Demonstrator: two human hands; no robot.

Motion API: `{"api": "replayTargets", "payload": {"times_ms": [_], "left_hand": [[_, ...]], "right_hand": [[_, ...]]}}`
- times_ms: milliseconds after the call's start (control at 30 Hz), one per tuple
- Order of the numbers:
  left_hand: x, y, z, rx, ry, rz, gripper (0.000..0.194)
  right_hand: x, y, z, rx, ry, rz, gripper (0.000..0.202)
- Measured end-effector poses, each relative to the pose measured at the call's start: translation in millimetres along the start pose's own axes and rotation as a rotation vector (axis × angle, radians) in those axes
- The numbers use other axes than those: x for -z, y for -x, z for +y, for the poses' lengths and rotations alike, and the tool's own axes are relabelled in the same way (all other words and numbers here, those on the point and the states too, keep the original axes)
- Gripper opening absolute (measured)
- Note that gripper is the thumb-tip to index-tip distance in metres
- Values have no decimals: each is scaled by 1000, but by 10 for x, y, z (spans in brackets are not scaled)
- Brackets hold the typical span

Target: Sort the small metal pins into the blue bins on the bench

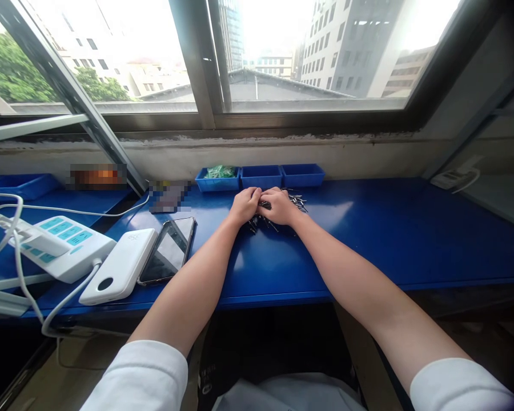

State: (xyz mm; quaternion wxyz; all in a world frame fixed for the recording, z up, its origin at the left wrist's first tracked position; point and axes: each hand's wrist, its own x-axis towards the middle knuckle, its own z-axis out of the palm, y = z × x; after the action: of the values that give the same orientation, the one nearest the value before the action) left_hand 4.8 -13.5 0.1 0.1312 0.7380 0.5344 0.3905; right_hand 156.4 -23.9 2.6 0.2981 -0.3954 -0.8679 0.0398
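A loose pile of thin dark and silvery pieces [298, 201], too small to name, lies on the blue table [368, 240]. My left hand [245, 205] and my right hand [278, 206] meet over this pile with curled fingers, their tips touching or nearly so. Both hands close round a bunch of the pieces, whose ends poke out below and between the fingers. How many each hand grips is hidden. Just behind my hands stand a blue bin [218, 181] with green items in it, a middle blue bin [261, 176] and a right blue bin [303, 174].
To the left lie a phone [169, 251], a white power bank [119, 267] and a white power strip [64, 245] with looping cables [19, 257]. A metal shelf post [107, 137] rises at the left, with a window behind the table. A white device [452, 176] sits far right.
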Motion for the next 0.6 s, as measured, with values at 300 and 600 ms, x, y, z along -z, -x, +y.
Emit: {"api": "replayTargets", "payload": {"times_ms": [300, 600], "left_hand": [[57, -32, -41, 96, 60, 96, 39], [18, -25, -47, 48, 11, 60, 37]], "right_hand": [[41, 22, -58, 160, -77, -177, 21], [-3, 0, -3, 138, -69, -183, 8]]}}
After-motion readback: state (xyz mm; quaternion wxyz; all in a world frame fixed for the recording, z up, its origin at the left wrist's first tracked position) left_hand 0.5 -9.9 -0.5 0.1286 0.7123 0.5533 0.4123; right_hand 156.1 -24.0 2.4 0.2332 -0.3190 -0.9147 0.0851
